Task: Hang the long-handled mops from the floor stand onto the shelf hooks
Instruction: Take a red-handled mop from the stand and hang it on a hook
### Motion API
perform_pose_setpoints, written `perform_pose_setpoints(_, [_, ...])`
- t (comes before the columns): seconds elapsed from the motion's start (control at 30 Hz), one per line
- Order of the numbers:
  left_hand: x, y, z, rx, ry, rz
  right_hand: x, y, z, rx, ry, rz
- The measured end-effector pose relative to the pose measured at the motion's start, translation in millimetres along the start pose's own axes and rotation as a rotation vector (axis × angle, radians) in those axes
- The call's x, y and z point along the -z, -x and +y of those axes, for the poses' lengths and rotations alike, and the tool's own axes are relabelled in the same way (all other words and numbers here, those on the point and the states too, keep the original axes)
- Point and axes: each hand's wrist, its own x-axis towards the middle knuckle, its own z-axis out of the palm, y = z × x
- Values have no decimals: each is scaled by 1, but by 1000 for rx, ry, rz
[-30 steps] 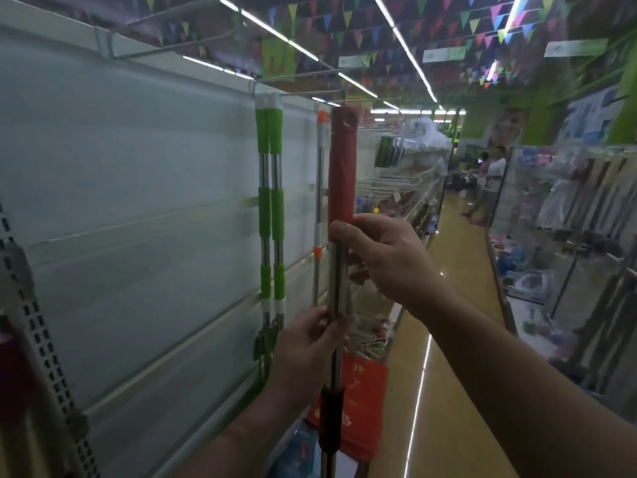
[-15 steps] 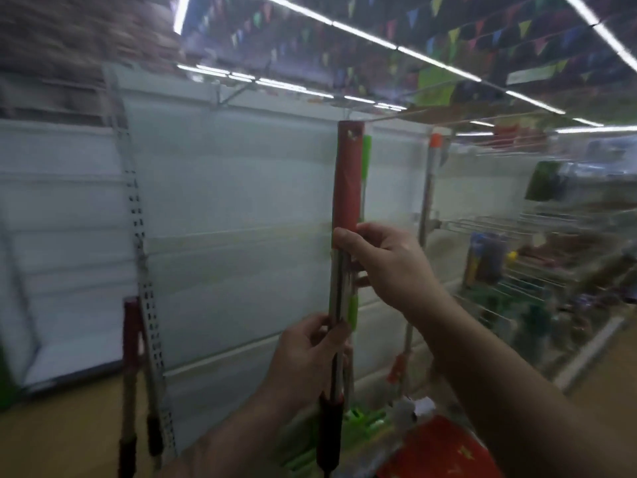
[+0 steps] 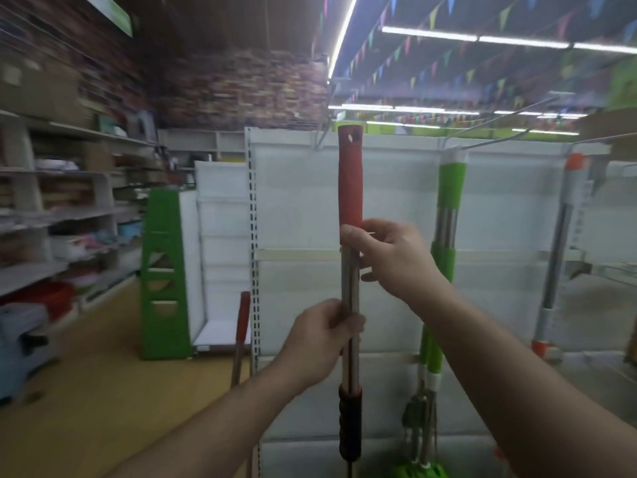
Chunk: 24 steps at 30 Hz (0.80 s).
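I hold a red-handled mop (image 3: 350,181) upright in front of the white shelf panel (image 3: 300,201). My left hand (image 3: 324,339) grips its metal shaft low down. My right hand (image 3: 393,257) pinches the shaft just under the red grip. The hole in the handle's tip sits just below a wire hook (image 3: 322,139) at the shelf top. A green-handled mop (image 3: 448,215) hangs from another hook (image 3: 496,141) to the right. An orange-tipped mop (image 3: 565,236) hangs further right. Another red mop handle (image 3: 243,322) stands low at the left.
A perforated shelf upright (image 3: 253,236) runs down left of the held mop. A green end stand (image 3: 165,270) and stocked shelves (image 3: 62,215) line the left. A blue-grey tub (image 3: 20,343) sits on the yellow floor (image 3: 103,391) at far left.
The view has swung left from the aisle to face the shelf panel head-on. Both hands keep the same grip on the red mop, which stays upright.
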Motion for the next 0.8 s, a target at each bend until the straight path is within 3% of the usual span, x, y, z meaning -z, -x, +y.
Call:
perform_pose_setpoints(0.33, [16,-9,21,-89,-58,34,-2,-18,-20,115,28,15])
perform_pose_setpoints(0.8, [28,-25,6,-108,-69,45,-16,-42,-9,97,39,5])
